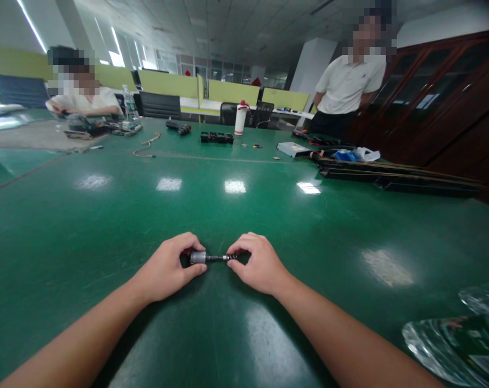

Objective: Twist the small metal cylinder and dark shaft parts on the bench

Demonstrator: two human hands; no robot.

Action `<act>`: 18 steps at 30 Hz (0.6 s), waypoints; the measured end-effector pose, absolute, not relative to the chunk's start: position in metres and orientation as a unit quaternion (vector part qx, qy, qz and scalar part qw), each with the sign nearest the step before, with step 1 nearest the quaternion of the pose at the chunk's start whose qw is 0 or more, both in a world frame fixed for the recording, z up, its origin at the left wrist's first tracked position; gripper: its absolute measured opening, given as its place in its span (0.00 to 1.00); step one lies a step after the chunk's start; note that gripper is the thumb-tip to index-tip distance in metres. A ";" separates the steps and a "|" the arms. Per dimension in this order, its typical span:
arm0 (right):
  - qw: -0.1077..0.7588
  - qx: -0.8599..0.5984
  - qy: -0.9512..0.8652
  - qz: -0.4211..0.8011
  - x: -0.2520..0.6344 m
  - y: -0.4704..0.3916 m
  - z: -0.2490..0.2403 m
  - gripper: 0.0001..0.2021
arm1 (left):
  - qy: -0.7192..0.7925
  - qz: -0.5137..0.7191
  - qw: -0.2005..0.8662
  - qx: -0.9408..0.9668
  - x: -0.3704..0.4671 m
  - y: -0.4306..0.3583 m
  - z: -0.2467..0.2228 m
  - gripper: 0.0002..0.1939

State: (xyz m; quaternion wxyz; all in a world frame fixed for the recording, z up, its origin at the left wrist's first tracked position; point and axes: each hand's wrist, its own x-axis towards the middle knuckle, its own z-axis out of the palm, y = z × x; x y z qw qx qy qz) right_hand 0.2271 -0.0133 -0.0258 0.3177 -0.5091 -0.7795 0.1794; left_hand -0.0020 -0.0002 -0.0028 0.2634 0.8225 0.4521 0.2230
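Observation:
Between my two hands lies a small metal part, a silver cylinder (198, 257) on the left with a thin dark shaft (215, 258) running right to a spiral black end. My left hand (172, 268) is closed round the cylinder, thumb below it and fingers above. The spiral end is pinched by the thumb and fingers of my right hand (258, 263). The part is level, just over or on the green table (220, 210); which of the two I cannot tell.
Clear plastic bottles (450, 345) lie at the near right. Black bars (390, 175), a metal box (293, 149), a white bottle (240, 119), a black tray (217, 138) and a drill (178, 127) are farther back. One person sits back left; another stands back right.

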 end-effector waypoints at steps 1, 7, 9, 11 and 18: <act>0.318 -0.512 -0.778 0.178 0.227 -0.013 -0.026 0.05 | 0.453 0.223 0.263 0.822 -0.002 0.000 -0.003 0.07; 0.317 -0.555 -0.750 0.169 0.231 -0.012 -0.024 0.04 | 0.458 0.224 0.262 0.819 -0.002 0.000 -0.004 0.07; 0.320 -0.566 -0.741 0.168 0.232 -0.011 -0.024 0.04 | 0.460 0.223 0.261 0.819 -0.002 0.000 -0.004 0.07; 0.320 -0.562 -0.743 0.172 0.232 -0.011 -0.024 0.05 | 0.460 0.224 0.261 0.819 -0.002 0.000 -0.005 0.07; 0.312 -0.512 -0.777 0.190 0.227 -0.013 -0.024 0.05 | 0.440 0.228 0.258 0.829 -0.004 0.001 -0.007 0.08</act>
